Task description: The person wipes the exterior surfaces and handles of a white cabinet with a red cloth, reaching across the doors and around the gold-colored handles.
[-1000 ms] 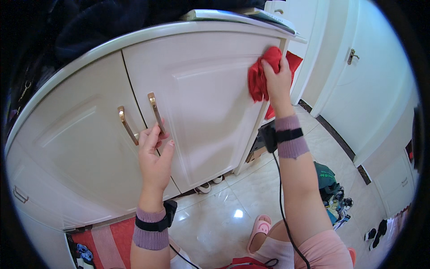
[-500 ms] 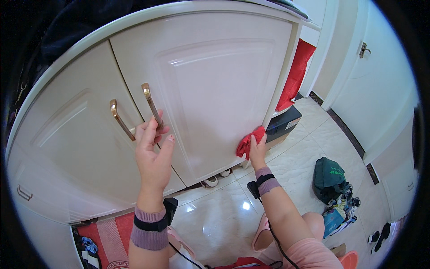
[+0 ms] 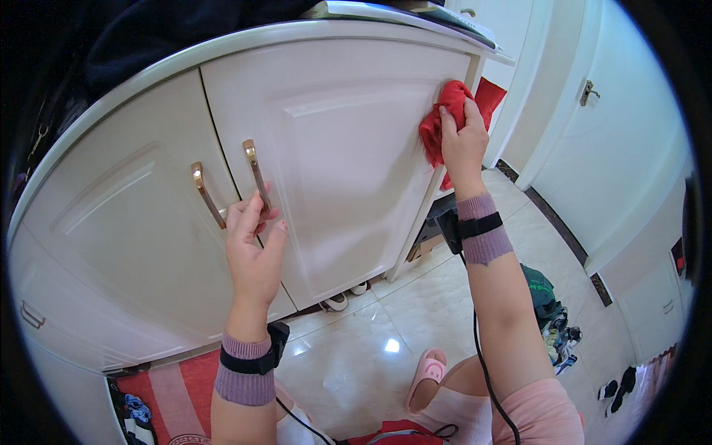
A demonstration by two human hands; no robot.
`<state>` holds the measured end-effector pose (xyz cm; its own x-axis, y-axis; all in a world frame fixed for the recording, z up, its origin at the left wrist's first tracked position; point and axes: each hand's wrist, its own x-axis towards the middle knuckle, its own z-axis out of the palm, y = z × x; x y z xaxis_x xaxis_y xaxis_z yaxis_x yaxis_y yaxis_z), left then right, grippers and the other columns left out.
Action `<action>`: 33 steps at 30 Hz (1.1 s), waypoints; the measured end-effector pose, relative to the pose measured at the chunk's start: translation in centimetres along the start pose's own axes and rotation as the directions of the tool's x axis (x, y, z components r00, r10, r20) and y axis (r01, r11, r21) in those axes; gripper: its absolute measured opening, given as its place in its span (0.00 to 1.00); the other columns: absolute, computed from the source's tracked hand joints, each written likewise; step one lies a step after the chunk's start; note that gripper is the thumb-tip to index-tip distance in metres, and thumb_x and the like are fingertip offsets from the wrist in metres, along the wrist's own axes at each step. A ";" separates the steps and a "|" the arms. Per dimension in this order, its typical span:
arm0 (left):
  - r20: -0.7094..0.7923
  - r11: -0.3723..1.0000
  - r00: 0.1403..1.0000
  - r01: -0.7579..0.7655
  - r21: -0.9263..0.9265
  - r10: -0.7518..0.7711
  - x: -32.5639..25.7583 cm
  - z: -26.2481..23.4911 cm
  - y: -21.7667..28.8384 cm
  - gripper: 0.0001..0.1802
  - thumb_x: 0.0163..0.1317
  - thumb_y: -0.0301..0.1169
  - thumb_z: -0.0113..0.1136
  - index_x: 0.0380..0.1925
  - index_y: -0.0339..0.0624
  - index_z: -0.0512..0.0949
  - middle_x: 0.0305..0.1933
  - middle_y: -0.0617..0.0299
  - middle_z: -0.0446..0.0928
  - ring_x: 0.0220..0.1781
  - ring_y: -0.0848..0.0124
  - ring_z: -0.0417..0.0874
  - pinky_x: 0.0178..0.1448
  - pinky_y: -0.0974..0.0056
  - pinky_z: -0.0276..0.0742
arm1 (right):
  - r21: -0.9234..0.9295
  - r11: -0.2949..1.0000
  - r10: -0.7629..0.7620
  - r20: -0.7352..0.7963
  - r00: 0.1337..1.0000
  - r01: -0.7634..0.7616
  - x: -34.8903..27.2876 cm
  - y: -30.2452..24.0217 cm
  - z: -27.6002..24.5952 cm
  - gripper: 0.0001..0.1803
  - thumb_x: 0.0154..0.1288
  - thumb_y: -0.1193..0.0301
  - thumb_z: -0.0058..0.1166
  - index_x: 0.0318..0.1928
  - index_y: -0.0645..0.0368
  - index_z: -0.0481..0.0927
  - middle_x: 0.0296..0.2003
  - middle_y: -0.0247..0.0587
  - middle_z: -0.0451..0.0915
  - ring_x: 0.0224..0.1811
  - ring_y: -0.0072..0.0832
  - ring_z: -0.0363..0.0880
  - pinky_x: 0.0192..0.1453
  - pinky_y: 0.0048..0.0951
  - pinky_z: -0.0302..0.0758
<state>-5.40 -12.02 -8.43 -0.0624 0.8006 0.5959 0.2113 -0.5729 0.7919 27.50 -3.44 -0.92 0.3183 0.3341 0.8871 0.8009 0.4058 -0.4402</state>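
Observation:
My left hand (image 3: 251, 256) is closed around the lower end of a gold-brown door handle (image 3: 254, 165) on the white cabinet's right door (image 3: 356, 170). Beside it, a matching handle (image 3: 205, 191) on the left door (image 3: 126, 237) is untouched. My right hand (image 3: 466, 148) grips a bunched red cloth (image 3: 451, 96) and presses it to the upper right edge of the right door. Both doors look closed or nearly so. Part of the cloth is hidden behind my fingers.
Papers or books (image 3: 404, 16) and dark fabric (image 3: 170, 33) lie on the cabinet top. Shoes (image 3: 336, 302) poke out beneath it. A red item (image 3: 489, 100) and a dark box (image 3: 430, 228) are at its right side. A green bag (image 3: 538, 285) sits on the tiled floor (image 3: 356, 371).
My right hand has moved up with the red cloth, from the door's lower right corner to its upper right edge. My left hand stays on the handle. The view has shifted slightly.

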 end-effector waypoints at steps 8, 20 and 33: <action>-0.008 0.999 1.000 -0.014 0.048 0.015 0.0 0.1 0.3 0.31 0.63 0.18 0.56 0.69 0.36 0.71 0.52 0.64 0.68 0.53 0.73 0.75 0.62 0.67 0.73 | -0.041 0.989 0.145 0.042 0.989 -0.143 -14.4 7.1 2.2 0.16 0.68 0.71 0.57 0.54 0.65 0.78 0.48 0.57 0.81 0.51 0.54 0.80 0.57 0.43 0.75; -0.012 0.998 1.000 0.023 0.054 -0.022 -0.2 0.5 -0.1 0.31 0.60 0.19 0.59 0.67 0.40 0.74 0.50 0.63 0.70 0.51 0.73 0.78 0.57 0.66 0.72 | 0.118 0.881 0.459 0.025 0.888 -0.458 -17.2 7.2 1.1 0.28 0.66 0.66 0.59 0.62 0.65 0.71 0.54 0.59 0.78 0.57 0.50 0.78 0.64 0.43 0.72; 0.046 0.998 0.999 0.007 0.057 -0.010 -0.1 -0.4 0.0 0.31 0.64 0.18 0.55 0.69 0.36 0.70 0.54 0.64 0.68 0.55 0.71 0.76 0.62 0.66 0.75 | -0.184 0.975 -0.121 0.009 0.993 0.121 -0.1 0.6 1.7 0.24 0.67 0.72 0.53 0.63 0.66 0.70 0.55 0.65 0.68 0.59 0.61 0.70 0.62 0.48 0.71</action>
<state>-5.83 -12.15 -8.41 -0.0199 0.8133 0.5816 0.2662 -0.5564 0.7871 27.12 -1.81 -1.54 0.2144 0.2903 0.9326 0.9131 0.2795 -0.2969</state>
